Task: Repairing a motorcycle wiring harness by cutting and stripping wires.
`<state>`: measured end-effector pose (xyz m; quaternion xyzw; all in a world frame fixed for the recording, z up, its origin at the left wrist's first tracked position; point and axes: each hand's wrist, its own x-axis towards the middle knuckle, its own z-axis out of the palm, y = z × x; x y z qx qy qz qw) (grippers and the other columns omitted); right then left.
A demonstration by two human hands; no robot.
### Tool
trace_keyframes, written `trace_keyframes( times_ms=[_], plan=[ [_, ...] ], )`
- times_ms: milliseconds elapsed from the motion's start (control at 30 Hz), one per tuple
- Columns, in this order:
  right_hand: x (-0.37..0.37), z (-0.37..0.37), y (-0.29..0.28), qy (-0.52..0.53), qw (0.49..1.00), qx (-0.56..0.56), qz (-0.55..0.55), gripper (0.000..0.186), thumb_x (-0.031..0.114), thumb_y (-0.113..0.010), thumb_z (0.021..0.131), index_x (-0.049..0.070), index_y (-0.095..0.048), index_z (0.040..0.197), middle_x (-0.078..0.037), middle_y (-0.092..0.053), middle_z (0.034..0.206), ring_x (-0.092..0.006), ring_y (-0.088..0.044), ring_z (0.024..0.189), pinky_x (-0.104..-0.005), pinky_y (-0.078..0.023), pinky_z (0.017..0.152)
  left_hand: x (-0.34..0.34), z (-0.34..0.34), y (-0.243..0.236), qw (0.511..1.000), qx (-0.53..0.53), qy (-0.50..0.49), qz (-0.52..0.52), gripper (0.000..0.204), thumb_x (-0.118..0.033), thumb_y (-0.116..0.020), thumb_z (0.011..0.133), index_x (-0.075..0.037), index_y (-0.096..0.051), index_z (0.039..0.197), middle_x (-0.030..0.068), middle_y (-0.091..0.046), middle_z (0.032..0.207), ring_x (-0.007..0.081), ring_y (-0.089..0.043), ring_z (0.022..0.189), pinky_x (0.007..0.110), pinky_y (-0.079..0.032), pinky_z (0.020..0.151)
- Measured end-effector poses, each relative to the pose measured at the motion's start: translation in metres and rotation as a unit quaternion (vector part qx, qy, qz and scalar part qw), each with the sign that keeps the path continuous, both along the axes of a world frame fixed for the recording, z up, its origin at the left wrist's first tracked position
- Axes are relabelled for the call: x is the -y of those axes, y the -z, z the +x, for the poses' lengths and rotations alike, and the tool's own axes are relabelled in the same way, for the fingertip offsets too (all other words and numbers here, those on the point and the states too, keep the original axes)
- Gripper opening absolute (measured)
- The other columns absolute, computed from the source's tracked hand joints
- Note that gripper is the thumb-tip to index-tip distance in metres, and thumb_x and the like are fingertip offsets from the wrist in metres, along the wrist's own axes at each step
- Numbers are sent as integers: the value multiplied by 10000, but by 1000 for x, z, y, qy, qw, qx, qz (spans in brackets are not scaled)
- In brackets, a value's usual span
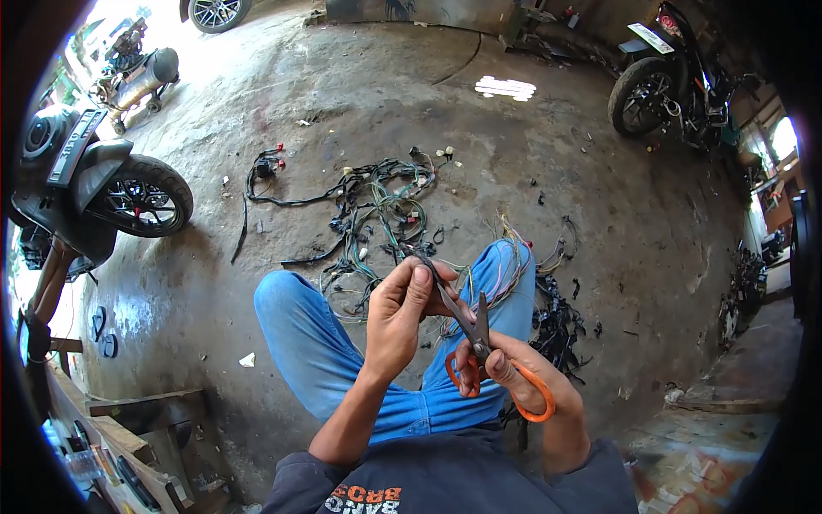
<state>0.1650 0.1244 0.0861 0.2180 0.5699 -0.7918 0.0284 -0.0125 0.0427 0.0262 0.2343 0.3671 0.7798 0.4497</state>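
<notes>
My left hand (pixel 396 315) pinches a dark taped wire bundle between my knees. My right hand (pixel 522 375) grips orange-handled scissors (pixel 478 330), their dark blades partly apart, with the tips at the bundle by my left fingers. A tangled wiring harness (pixel 377 201), with black, green and lighter wires and small red, white and black connectors, lies on the concrete floor in front of me, and loose coloured wires (pixel 514 257) reach over my right knee. A heap of black scraps (pixel 558 330) lies beside my right leg.
A scooter (pixel 64 193) stands at the left, a motorcycle (pixel 664 94) at back right. A compressor (pixel 154 73) and a wheel (pixel 218 10) are at back left. Flip-flops (pixel 103 334) lie left, near a wooden bench (pixel 128 441) with tools. Dark parts (pixel 741 287) pile at far right.
</notes>
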Motion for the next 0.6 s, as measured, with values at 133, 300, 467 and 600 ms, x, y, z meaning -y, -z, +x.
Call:
trace_keyframes(
  times_ms=[133, 300, 467, 600],
  plan=[
    [0, 4, 3, 1, 1000, 8, -11, 805, 733, -546, 874, -15, -547, 1172, -69, -566, 976, -148, -604, 867, -285, -499, 788, -2, 0, 1, 1000, 7, -14, 6, 347, -283, -426, 1088, 34, -568, 1093, 100, -646, 835, 271, -711, 757, 376, -596, 695],
    [0, 1, 0, -8, 1000, 0, -19, 820, 762, -488, 883, -10, -552, 1156, -77, -587, 948, -152, -613, 863, -289, -503, 791, -3, 2, 3, 1000, 5, -22, 5, 327, -280, -421, 1089, 19, -551, 1068, 108, -650, 809, 279, -708, 759, 376, -591, 701],
    [1, 0, 7, 1, 996, -40, -77, 643, 644, -504, 938, 30, -547, 1127, -53, -563, 940, -130, -584, 856, -264, -470, 763, -5, 6, 1, 999, 20, -37, 22, 316, -281, -417, 1091, 7, -543, 1050, 116, -659, 796, 283, -704, 762, 369, -581, 706],
    [3, -5, 11, -4, 994, -69, -84, 659, 672, -472, 937, 37, -539, 1099, -58, -557, 929, -130, -576, 845, -266, -468, 756, -6, 9, 3, 996, 47, -59, 45, 305, -276, -415, 1092, -2, -542, 1053, 118, -667, 798, 289, -696, 760, 367, -567, 718]
  ],
)
